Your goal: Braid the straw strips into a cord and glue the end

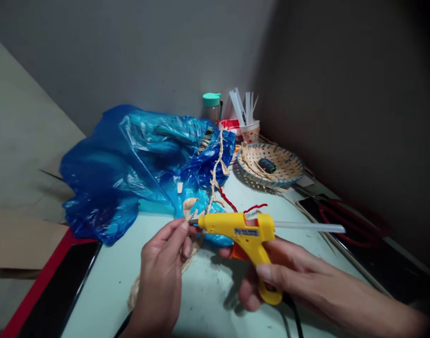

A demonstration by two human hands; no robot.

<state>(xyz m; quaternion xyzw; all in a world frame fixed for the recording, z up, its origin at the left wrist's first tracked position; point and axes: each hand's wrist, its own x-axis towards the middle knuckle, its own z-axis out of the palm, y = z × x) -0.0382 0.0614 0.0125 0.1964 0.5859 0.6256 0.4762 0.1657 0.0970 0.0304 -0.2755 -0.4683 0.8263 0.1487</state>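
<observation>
My right hand is wrapped round the handle of a yellow hot glue gun, fingers at its orange trigger. A translucent glue stick juts from its back end. My left hand is closed in a pinch at the gun's nozzle, holding a small pale, curled, petal-like dry piece. Whether the nozzle touches that piece I cannot tell. Behind them a twisted pale fibre cord with similar pieces along it runs up over a blue plastic bag; its lower part passes behind my left hand.
A shallow woven basket holds a dark thread spool. Behind stand a paper cup of glue sticks and a green-lidded jar. Red-handled scissors lie right; a red-edged black object lies left. Walls rise behind and to the right.
</observation>
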